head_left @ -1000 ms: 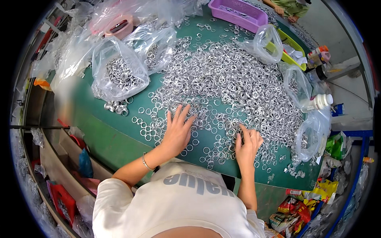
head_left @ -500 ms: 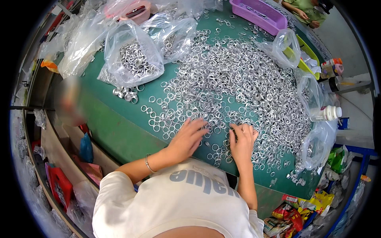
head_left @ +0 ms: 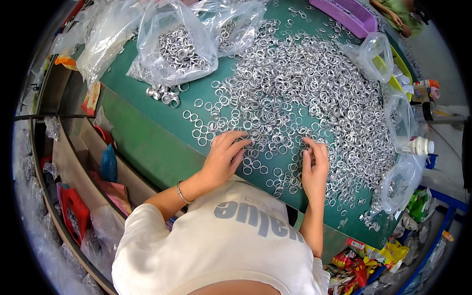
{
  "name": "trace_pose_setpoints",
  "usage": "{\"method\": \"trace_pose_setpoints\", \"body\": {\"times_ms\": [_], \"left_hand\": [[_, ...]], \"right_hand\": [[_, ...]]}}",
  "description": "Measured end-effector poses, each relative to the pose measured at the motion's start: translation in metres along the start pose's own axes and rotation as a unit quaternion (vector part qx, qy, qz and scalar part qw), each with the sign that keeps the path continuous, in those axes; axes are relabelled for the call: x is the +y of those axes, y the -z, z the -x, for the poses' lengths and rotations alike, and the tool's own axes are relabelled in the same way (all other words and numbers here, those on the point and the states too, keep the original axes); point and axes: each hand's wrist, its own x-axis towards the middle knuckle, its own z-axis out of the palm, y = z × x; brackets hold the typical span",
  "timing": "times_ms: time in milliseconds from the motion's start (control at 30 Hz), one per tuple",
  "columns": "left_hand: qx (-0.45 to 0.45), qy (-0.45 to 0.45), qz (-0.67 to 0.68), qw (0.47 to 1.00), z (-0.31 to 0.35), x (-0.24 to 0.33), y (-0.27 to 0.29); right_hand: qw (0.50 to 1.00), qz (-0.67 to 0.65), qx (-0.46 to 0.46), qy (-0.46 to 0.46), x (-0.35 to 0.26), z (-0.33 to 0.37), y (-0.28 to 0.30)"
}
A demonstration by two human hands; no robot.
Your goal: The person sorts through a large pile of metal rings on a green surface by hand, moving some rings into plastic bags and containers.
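Observation:
Many silver metal rings lie in a wide heap over the green tabletop, thinning to a loose single layer close to me. At the left front edge of this layer is my left hand, palm down, fingers slightly bent and apart, fingertips at the rings. My right hand rests among rings farther right, its thumb and forefinger spread with nothing seen between them. A loose patch of rings lies between the two hands. A metal bangle circles my left wrist.
Clear plastic bags of rings stand at the far left, a small ring cluster before them. A purple basket, a yellow-green basket and a white bottle line the far right side. Another person's hand shows beyond.
The view has shifted, so the table appears higher and farther right. My left hand has drawn back leftward, uncovering rings, and the gap between my hands is wider.

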Motion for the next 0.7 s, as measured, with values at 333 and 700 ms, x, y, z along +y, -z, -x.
{"method": "trace_pose_setpoints", "body": {"times_ms": [333,700], "left_hand": [[-0.052,-0.009,-0.006,0.999,0.012,0.008,-0.006],[-0.133,-0.093,0.112,0.980,0.012,-0.001,-0.036]], "right_hand": [[0.999,-0.037,-0.018,-0.032,-0.008,0.005,-0.028],[0.965,0.236,0.046,0.109,0.003,-0.001,-0.021]]}}
